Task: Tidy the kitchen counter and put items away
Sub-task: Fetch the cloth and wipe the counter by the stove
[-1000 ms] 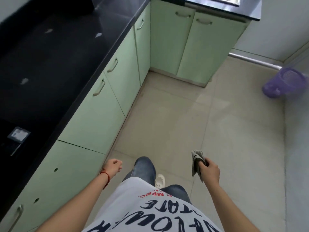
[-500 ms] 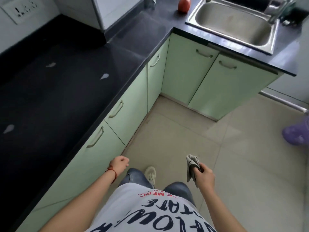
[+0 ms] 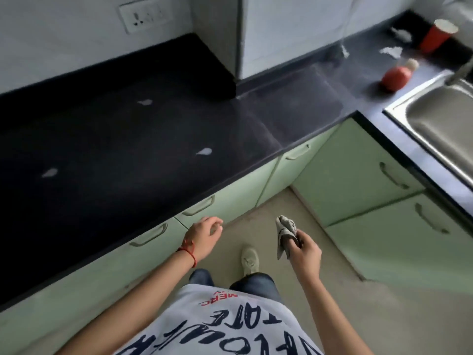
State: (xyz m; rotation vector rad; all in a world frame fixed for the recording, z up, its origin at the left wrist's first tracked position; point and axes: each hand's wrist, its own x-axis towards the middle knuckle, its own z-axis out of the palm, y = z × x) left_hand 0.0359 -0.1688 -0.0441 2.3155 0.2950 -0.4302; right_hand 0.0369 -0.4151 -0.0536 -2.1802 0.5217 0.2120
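Three pale smears point(image 3: 204, 151) now show on the dark surface point(image 3: 102, 155) at the left of the frame, where a second ago we looked mostly at floor; our view has lifted, so we judge wiping is next. Our right hand point(image 3: 304, 249), lower centre, has its grip closed around a crumpled grey cloth point(image 3: 285, 233), held over the floor and clear of the surface. Our left hand point(image 3: 204, 235) hangs just beside the cabinet front with fingers loosely curled and nothing in them. At upper right, a red cup point(image 3: 436, 34) and a red bottle point(image 3: 395, 76) stand near the sink point(image 3: 435, 124), with white scraps close by. The surface edge runs diagonally beside us, and open floor lies ahead.
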